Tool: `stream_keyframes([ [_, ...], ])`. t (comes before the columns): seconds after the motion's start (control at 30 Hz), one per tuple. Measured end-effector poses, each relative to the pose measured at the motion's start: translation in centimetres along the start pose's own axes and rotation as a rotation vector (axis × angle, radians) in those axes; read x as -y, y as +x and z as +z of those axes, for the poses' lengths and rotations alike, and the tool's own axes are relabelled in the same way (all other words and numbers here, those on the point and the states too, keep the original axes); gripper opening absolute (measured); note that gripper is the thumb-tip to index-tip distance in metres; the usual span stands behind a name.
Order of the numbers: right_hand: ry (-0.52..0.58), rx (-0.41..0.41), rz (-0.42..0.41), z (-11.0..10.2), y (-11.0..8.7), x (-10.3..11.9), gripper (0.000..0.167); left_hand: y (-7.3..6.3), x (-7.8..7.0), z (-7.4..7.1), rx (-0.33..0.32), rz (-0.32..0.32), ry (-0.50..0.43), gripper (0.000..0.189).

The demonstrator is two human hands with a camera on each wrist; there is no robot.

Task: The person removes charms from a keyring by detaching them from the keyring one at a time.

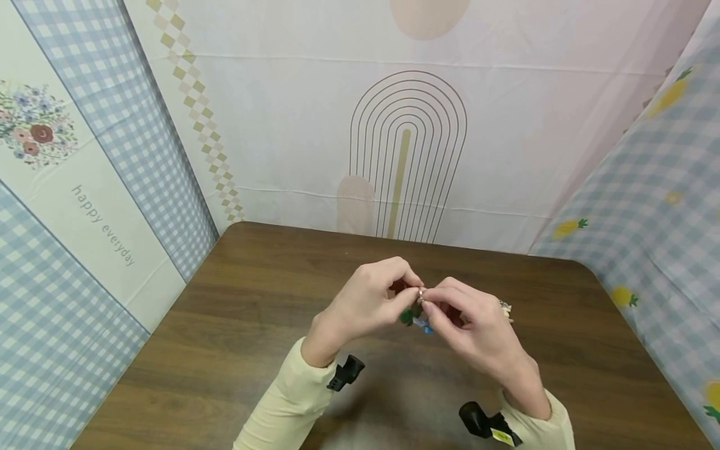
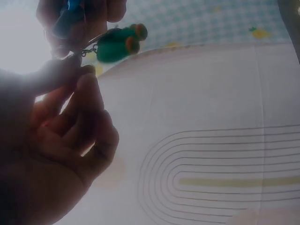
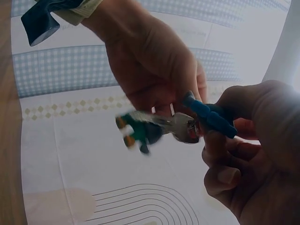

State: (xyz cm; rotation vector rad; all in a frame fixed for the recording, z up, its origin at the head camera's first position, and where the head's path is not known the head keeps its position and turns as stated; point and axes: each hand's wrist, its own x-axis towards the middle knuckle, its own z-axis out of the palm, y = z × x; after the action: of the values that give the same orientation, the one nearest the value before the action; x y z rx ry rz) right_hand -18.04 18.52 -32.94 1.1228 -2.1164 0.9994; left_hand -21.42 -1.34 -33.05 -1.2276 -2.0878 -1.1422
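Note:
Over the table, my left hand (image 1: 365, 303) and right hand (image 1: 478, 322) meet fingertip to fingertip at a small metal key ring (image 1: 420, 295). Thumb and index finger of each hand pinch the ring from opposite sides, and they partly hide it. From it hang a silver key (image 3: 186, 128), a green figure charm (image 2: 115, 49) with orange ends, and a blue charm (image 3: 212, 118). In the right wrist view the blue charm lies against the right fingers, while the green charm looks blurred beyond the key.
A small cream-coloured object (image 1: 507, 310) shows behind the right hand. Beneath both hands is a brown wooden table (image 1: 236, 325). A patterned white cloth (image 1: 281, 125) hangs along its far edge, with checked cloths (image 1: 664, 206) at the sides.

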Motion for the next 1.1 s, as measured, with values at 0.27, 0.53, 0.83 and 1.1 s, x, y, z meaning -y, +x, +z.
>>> stream_keyframes([
  [0.27, 0.045, -0.055, -0.050, -0.07, 0.17, -0.36, 0.020, 0.17, 0.18, 0.38, -0.065, 0.159, 0.151, 0.009],
  [0.53, 0.063, -0.064, -0.044, -0.11, 0.18, -0.45, 0.021, 0.04, -0.02, 0.91, -0.004, -0.042, 0.003, 0.012],
  [0.83, 0.077, -0.069, -0.039, -0.28, 0.04, -0.48, 0.026, 0.23, 0.21, 0.77, -0.090, 0.155, 0.070, 0.010],
  [1.1, 0.082, -0.064, -0.021, -0.19, 0.00, -0.34, 0.029, -0.03, -0.47, 0.79, -0.055, -0.042, 0.015, 0.014],
])
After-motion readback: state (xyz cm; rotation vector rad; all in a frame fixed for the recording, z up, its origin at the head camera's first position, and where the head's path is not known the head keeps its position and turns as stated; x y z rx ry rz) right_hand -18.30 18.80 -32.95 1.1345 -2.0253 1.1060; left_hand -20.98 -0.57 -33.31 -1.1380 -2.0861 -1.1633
